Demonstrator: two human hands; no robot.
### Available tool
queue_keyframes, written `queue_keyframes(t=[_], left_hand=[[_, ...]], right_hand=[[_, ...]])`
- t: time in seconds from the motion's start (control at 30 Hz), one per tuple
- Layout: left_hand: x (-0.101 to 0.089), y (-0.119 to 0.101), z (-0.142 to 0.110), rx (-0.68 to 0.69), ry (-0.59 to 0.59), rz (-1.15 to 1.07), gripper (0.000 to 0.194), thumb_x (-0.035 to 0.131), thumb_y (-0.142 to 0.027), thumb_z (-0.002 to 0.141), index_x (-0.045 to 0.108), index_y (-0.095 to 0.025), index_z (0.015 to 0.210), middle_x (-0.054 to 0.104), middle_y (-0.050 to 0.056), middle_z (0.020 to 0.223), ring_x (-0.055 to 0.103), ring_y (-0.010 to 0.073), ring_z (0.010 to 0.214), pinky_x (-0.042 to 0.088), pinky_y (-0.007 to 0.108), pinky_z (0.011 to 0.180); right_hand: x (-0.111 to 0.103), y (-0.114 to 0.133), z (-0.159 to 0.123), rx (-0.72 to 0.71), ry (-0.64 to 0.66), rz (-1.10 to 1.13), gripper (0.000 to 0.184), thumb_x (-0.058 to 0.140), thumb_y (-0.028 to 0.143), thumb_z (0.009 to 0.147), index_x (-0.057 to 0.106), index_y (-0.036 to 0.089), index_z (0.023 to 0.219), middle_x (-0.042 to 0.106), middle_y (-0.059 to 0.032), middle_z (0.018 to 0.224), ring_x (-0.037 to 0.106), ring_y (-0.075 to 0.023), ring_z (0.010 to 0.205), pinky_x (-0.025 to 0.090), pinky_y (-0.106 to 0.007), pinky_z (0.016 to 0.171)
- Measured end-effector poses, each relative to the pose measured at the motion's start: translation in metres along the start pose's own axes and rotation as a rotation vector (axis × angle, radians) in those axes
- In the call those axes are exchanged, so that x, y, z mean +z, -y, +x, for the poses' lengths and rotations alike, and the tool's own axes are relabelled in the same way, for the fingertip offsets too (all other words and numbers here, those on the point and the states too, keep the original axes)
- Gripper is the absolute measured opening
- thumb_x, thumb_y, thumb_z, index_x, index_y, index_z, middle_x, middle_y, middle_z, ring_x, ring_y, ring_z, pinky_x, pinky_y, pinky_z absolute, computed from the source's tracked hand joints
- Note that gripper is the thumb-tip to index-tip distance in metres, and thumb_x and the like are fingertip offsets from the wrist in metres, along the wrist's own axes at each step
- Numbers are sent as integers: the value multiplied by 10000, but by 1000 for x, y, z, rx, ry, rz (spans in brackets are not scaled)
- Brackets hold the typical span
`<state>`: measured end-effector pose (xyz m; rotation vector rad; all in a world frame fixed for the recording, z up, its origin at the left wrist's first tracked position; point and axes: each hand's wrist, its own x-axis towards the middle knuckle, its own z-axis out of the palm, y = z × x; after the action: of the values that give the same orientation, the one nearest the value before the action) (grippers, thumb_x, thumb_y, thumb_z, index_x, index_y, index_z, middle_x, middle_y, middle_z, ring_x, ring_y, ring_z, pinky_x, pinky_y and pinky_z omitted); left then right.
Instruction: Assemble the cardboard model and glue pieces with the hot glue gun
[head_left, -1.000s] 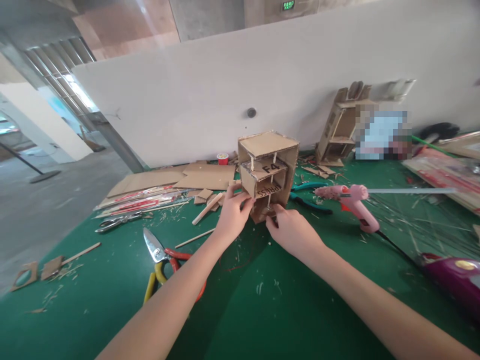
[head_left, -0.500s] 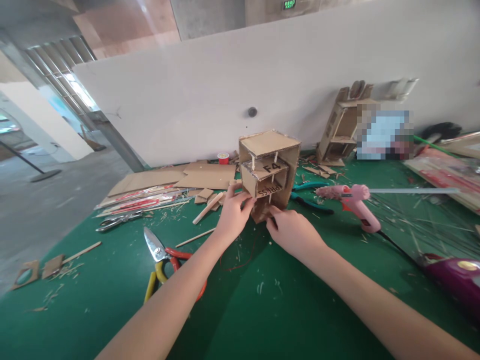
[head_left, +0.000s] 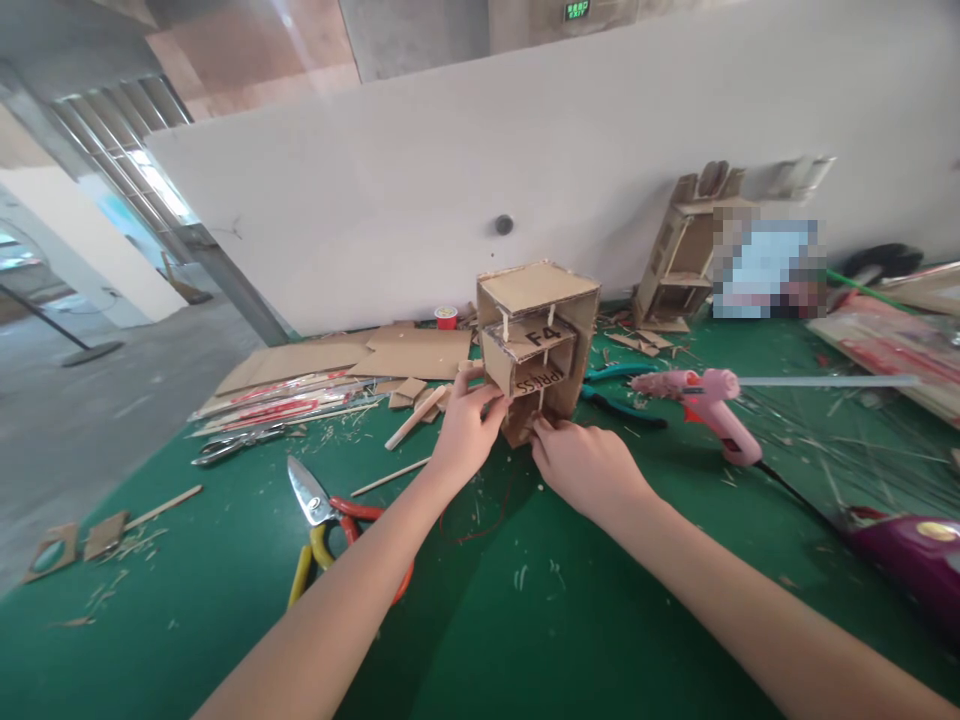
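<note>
A small cardboard shelf box with stacked compartments stands upright on the green table. Thin white sticks stand between its layers. My left hand is closed on the box's lower left side, its thumb and fingers at the edge. At the mouth of the bottom compartment, my right hand has thumb and forefinger pinched together. Whatever lies between those fingertips is hidden. A thin dark red thread curls on the table below the box.
Red-and-yellow-handled shears lie by my left forearm. Teal-handled pliers and a pink glue gun are to the right. Cardboard sheets and a red-sided spool lie behind. A second cardboard structure leans against the white wall.
My right hand's fingers have shifted slightly at the bottom compartment and drawn together, with the wrist turning a little. My left hand and the box stay in place.
</note>
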<state>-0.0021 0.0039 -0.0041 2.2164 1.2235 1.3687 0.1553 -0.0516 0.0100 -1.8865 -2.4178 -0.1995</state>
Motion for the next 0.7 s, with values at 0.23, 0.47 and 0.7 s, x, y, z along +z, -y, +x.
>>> queue_keyframes(t=[0.23, 0.47, 0.7], left_hand=[[0, 1, 0, 5, -6, -7, 118, 567, -163, 860, 677, -197, 830, 516, 102, 1174, 535, 247, 1156, 521, 442, 939], [0, 1, 0, -6, -1, -13, 115, 567, -177, 865, 678, -198, 840, 506, 103, 1191, 542, 241, 1148, 513, 436, 949], [0, 0, 0, 11, -12, -14, 128, 565, -179, 865, 674, -191, 800, 534, 100, 1154, 562, 240, 1114, 545, 415, 897]], right_hand=[[-1, -1, -1, -5, 5, -4, 343, 326, 271, 948, 607, 168, 1115, 710, -145, 965, 701, -277, 728, 478, -333, 587], [-3, -5, -6, 12, 5, 4, 362, 369, 277, 926, 582, 152, 1191, 705, -132, 953, 698, -280, 707, 481, -345, 569], [0, -9, -6, 30, 1, 68, 333, 377, 311, 918, 616, 185, 1112, 705, -97, 984, 693, -255, 716, 478, -332, 582]])
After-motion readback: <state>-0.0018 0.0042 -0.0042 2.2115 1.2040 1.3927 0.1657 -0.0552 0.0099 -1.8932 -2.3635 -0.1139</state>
